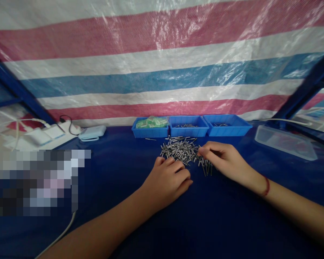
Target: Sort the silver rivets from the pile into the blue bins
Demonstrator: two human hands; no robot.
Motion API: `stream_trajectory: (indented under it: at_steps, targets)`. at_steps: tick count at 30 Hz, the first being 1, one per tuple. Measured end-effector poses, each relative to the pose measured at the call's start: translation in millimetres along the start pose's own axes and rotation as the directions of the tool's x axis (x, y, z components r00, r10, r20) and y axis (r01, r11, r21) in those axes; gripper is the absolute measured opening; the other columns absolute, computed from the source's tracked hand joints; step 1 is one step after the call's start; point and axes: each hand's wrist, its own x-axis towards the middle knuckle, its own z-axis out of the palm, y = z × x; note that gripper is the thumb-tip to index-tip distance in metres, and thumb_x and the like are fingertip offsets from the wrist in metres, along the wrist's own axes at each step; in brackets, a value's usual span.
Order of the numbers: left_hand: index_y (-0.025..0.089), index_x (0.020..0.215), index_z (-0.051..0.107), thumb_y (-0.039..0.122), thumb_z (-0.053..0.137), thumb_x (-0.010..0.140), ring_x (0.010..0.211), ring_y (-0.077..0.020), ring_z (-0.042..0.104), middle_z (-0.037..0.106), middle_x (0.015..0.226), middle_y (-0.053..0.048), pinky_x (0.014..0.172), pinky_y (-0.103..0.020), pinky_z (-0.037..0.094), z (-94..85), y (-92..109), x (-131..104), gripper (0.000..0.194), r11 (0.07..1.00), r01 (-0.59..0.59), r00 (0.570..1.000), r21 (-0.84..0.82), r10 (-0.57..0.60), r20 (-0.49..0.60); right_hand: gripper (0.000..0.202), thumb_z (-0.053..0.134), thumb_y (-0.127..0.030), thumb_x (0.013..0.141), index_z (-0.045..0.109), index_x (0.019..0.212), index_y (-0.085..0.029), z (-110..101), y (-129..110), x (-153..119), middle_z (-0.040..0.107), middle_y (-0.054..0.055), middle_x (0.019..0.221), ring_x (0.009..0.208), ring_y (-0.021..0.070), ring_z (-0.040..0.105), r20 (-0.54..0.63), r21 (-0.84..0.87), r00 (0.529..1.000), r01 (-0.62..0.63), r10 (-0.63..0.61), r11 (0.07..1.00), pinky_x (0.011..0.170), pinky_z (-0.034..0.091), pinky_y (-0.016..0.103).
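Observation:
A heap of metal blind rivets (pixel 179 149) with thin shanks lies on the dark blue tabletop (pixel 205 223). My left hand (pixel 169 180) rests palm down at the near edge of this heap, its fingers loosely bent and a little apart, with nothing visible in them. On the heap's right side, my right hand (pixel 223 158) has thumb and forefinger pinched together among the rivets. What lies between those fingertips is too small to make out. Several rivets stick out below the right hand.
Behind the heap stand three blue bins: the left bin (pixel 151 134) holds green-and-clear plastic packets, the middle bin (pixel 189 131) and right bin (pixel 228 130) some rivets. A clear plastic lid (pixel 286 142) lies right. At left are a power strip (pixel 50 136), a light-blue case (pixel 92 133) and a cable (pixel 61 235).

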Motion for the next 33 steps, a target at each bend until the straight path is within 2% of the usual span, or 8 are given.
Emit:
stream_trajectory:
  at_steps: [8, 11, 13, 16, 20, 25, 30, 33]
  targets:
    - [0.021, 0.099, 0.059, 0.026, 0.046, 0.092, 0.086, -0.0197, 0.053, 0.064, 0.091, -0.003, 0.075, -0.036, 0.028, -0.5, 1, -3, 0.016, 1.0, 0.017, 1.0, -0.005, -0.017, 0.005, 0.032, 0.047, -0.037, 0.089, 0.063, 0.068, -0.017, -2, -3, -1, 0.061, 0.002, 0.066, 0.062, 0.0144, 0.055, 0.021, -0.038, 0.999, 0.033, -0.032, 0.999, 0.058, 0.04, 0.026]
    - [0.021, 0.103, 0.059, 0.026, 0.043, 0.094, 0.089, -0.0201, 0.055, 0.064, 0.094, -0.003, 0.078, -0.036, 0.031, 0.5, 1, -3, 0.018, 0.998, 0.049, 0.998, -0.038, -0.05, -0.039, 0.031, 0.048, -0.036, 0.088, 0.062, 0.066, -0.018, -2, -4, -1, 0.061, 0.002, 0.066, 0.062, 0.0144, 0.055, 0.016, -0.03, 0.999, 0.042, -0.042, 0.999, 0.059, 0.041, 0.027]
    - [0.021, 0.105, 0.058, 0.026, 0.043, 0.094, 0.094, -0.0195, 0.056, 0.064, 0.099, -0.003, 0.08, -0.035, 0.034, 0.6, 0, -1, 0.019, 0.988, 0.102, 0.988, -0.117, -0.114, -0.104, 0.026, 0.05, -0.034, 0.087, 0.063, 0.07, -0.018, -1, -5, -1, 0.063, 0.002, 0.069, 0.064, 0.0145, 0.057, 0.031, 0.001, 0.998, 0.05, -0.05, 0.999, 0.059, 0.043, 0.026]
    - [0.021, 0.104, 0.059, 0.023, 0.044, 0.093, 0.095, -0.0176, 0.057, 0.064, 0.101, -0.003, 0.083, -0.033, 0.038, -0.2, -2, 1, 0.019, 0.943, 0.171, 0.946, -0.286, -0.238, -0.221, 0.017, 0.055, -0.031, 0.082, 0.066, 0.086, -0.018, 2, -8, -3, 0.066, 0.003, 0.078, 0.062, 0.0133, 0.057, 0.066, 0.072, 0.997, 0.033, -0.037, 0.997, 0.055, 0.045, 0.026]
    - [0.02, 0.098, 0.06, 0.022, 0.046, 0.091, 0.092, -0.0166, 0.058, 0.064, 0.097, -0.004, 0.083, -0.031, 0.043, -0.3, -1, 3, 0.016, 0.866, 0.145, 0.896, -0.479, -0.321, -0.308, 0.019, 0.06, -0.032, 0.08, 0.065, 0.091, -0.018, 8, -17, -6, 0.064, 0.001, 0.075, 0.057, 0.011, 0.053, 0.077, 0.244, 0.997, -0.019, 0.0, 0.97, 0.05, 0.044, 0.024]
    - [0.019, 0.093, 0.059, 0.023, 0.046, 0.091, 0.084, -0.0153, 0.058, 0.063, 0.092, -0.003, 0.076, -0.028, 0.045, 2.6, 1, 4, 0.015, 0.815, 0.108, 0.909, -0.569, -0.313, -0.275, 0.019, 0.061, -0.034, 0.08, 0.066, 0.087, -0.018, 13, -25, -9, 0.065, 0.003, 0.08, 0.068, 0.0133, 0.058, 0.055, 0.414, 0.998, -0.052, 0.032, 0.909, 0.06, 0.048, 0.027]
    - [0.018, 0.09, 0.06, 0.026, 0.045, 0.091, 0.079, -0.0144, 0.057, 0.062, 0.088, -0.002, 0.074, -0.027, 0.044, 2.9, 1, 5, 0.016, 0.795, 0.129, 0.922, -0.593, -0.316, -0.223, 0.015, 0.062, -0.03, 0.079, 0.067, 0.085, -0.017, 14, -28, -11, 0.065, 0.003, 0.079, 0.07, 0.0137, 0.059, 0.033, 0.446, 0.999, -0.026, 0.013, 0.895, 0.062, 0.048, 0.028]
    - [0.018, 0.091, 0.059, 0.026, 0.046, 0.091, 0.079, -0.0141, 0.055, 0.061, 0.086, -0.002, 0.074, -0.027, 0.043, 0.4, 1, 4, 0.016, 0.8, 0.113, 0.927, -0.59, -0.298, -0.227, 0.014, 0.062, -0.03, 0.08, 0.067, 0.084, -0.018, 15, -27, -12, 0.065, 0.003, 0.08, 0.071, 0.0138, 0.06, 0.028, 0.46, 1.0, -0.025, 0.014, 0.888, 0.063, 0.048, 0.029]
